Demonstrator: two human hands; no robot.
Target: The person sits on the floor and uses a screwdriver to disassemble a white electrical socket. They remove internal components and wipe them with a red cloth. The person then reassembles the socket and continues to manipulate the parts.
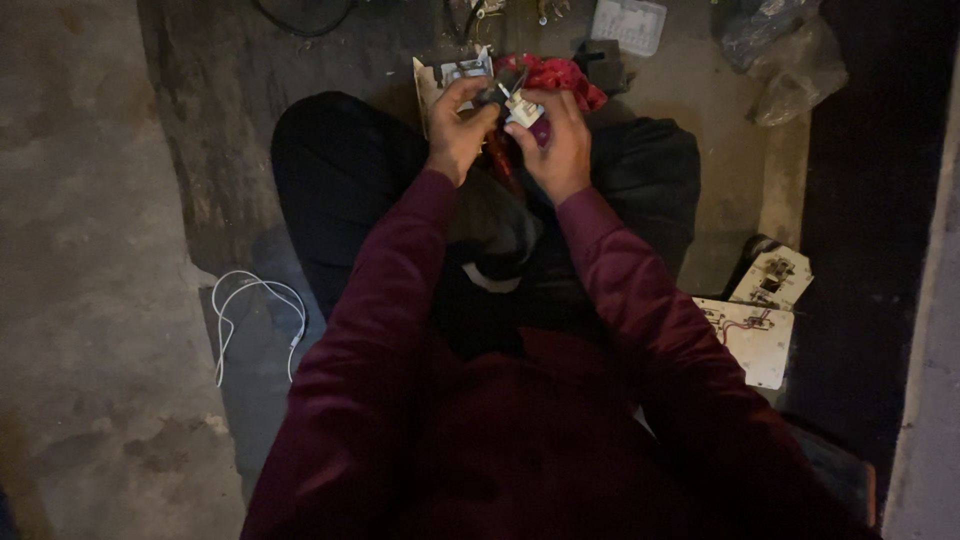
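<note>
I sit cross-legged on a concrete floor in maroon sleeves and dark trousers. My left hand (458, 130) grips a dark tool with a red handle (502, 160) that points down between my hands. My right hand (556, 145) holds a small white electrical part (522, 108) against the tool's tip. Both hands are raised over my lap, close together. A red cloth (562, 75) lies just beyond them, next to a white plate-like part (452, 72).
A white cable (250, 310) curls on the floor at the left. Two white boards with wiring (755, 335) lie at the right. A clear plastic bag (790, 55), a pale flat box (628, 22) and dark small parts lie at the top.
</note>
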